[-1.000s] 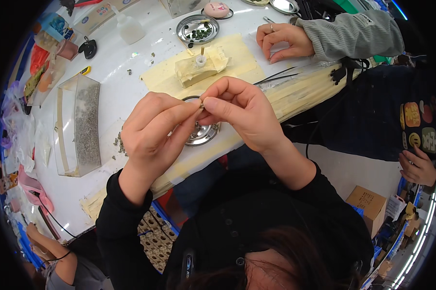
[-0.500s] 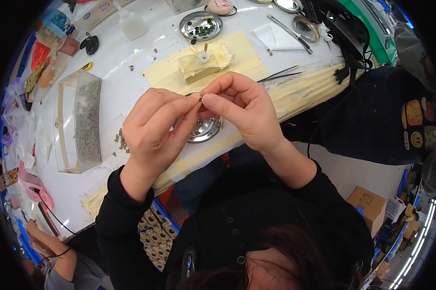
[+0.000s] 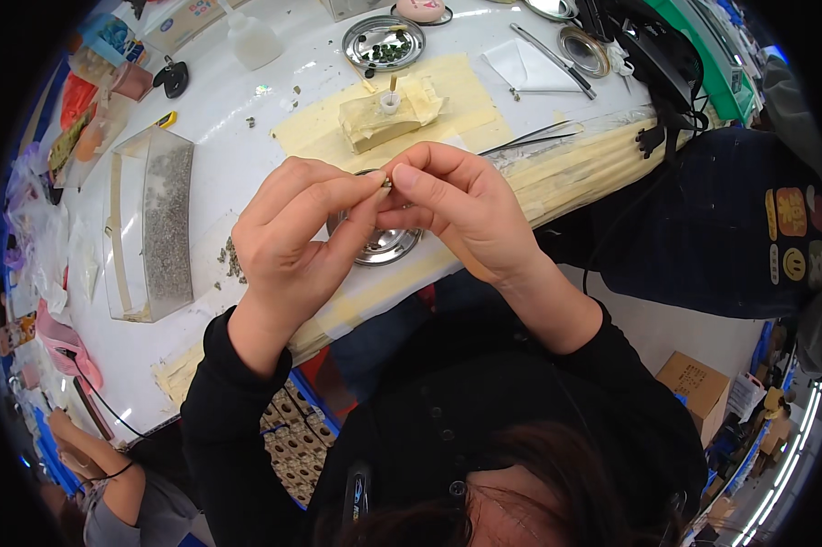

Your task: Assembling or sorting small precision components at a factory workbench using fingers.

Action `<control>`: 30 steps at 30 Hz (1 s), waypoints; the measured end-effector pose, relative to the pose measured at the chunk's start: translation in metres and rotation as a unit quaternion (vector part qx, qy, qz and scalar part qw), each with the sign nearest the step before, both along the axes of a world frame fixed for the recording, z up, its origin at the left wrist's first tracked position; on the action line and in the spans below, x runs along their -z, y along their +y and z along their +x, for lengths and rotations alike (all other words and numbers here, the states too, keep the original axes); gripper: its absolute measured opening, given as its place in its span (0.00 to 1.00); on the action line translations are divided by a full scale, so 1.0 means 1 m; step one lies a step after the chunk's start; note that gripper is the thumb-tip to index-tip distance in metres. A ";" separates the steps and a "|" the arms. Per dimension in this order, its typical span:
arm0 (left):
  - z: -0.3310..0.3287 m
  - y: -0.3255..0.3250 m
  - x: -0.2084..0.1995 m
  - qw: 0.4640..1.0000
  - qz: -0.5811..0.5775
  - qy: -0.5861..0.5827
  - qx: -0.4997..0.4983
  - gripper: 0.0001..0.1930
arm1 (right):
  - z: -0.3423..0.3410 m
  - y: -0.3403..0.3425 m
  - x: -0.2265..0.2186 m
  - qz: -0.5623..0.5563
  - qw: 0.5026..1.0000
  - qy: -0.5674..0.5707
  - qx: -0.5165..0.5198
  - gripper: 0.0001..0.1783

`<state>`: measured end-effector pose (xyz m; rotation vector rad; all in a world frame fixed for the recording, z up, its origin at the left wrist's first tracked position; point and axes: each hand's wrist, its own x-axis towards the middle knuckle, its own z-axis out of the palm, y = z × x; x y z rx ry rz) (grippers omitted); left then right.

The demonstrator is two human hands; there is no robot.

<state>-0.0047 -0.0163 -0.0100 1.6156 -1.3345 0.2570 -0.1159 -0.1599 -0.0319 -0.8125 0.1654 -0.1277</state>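
Observation:
My left hand is closed in a pinch, thumb and forefinger meeting on a tiny greenish-gold piece. My right hand pinches at the same piece from the other side, thumb and forefinger curled close together. The piece is too small to name. Below the fingers lies a round shiny metal dish, partly covered by my hands, with small bits in it. Just beyond them sits a block wrapped in cream tape, bearing a small white cup with a thin stick in it.
A metal plate of dark green pieces stands at the back. To the left is a clear box of grey grains, with loose bits beside it. Tweezers lie on white paper at the right. Another person's arm shows at lower left.
Both hands have shifted very slightly to the right. The tiny piece now shows more plainly between the fingertips, and the whole view has moved a little.

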 end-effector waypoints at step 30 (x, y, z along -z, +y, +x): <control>-0.002 0.000 0.004 0.998 0.038 0.030 -0.027 0.09 | -0.001 0.010 0.004 -0.319 0.934 -0.074 0.142 0.06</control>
